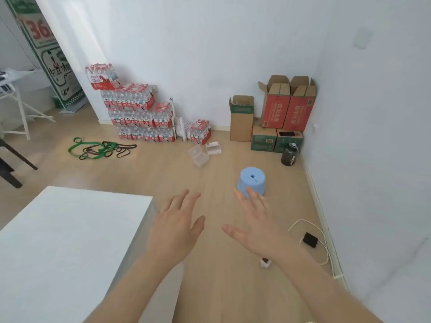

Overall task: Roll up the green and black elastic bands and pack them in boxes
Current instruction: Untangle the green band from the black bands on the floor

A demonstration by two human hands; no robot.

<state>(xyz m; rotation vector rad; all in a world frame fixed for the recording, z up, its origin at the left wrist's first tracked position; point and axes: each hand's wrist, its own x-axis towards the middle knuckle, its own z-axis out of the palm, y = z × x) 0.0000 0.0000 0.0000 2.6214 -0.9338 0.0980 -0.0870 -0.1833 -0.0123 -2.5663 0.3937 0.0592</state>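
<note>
**While My Hands Hold Nothing, the Bands Lie on the Floor**

As both arms extend over the wood floor, my left hand (pixel 173 229) and right hand (pixel 254 227) are held backs up. The fingers of each are straight and spread, and they grip nothing.

Positions of parts:

- Bands (pixel 100 149): green and black loops in one tangled, unrolled heap. They lie on the floor at far left, well apart from both hands, near the stacked water packs (pixel 140 113).
- Clear box (pixel 199 155): on the floor ahead of my hands, with a white box (pixel 213 148) just beside it.
- Blue stool (pixel 253 180): on the floor, just past my right fingertips in this view.
- White table (pixel 70 241): at lower left, beside my left forearm.
- Cartons (pixel 279 113): stacked in the far right corner.
</note>
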